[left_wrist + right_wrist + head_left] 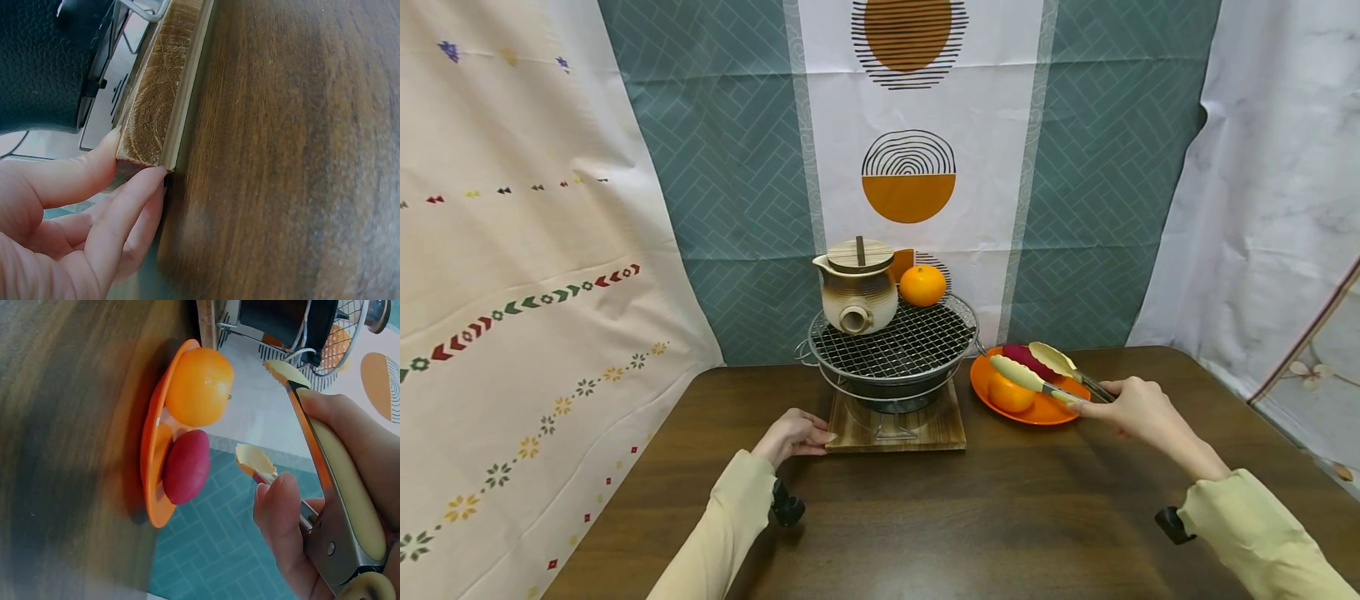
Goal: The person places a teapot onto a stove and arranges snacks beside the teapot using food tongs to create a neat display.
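Observation:
My left hand (793, 433) pinches the front left corner of a square wooden board (156, 106), thumb on top and fingers against the side and lower edge. On that board stands a round black tabletop grill (880, 390) with a wire mesh. My right hand (1142, 417) grips metal tongs (334, 506) with cream tips, held above an orange plate (149, 444). The tongs' tips are spread apart, with nothing between them in the right wrist view. On the plate lie an orange (199, 387) and a dark red oval thing, like a sweet potato (187, 467).
A beige side-handled teapot (859, 300) with a wooden lid sits on the left of the grill mesh. Behind it to the right is another orange (922, 286). A patterned cloth (722, 167) hangs behind the brown wooden table (925, 525).

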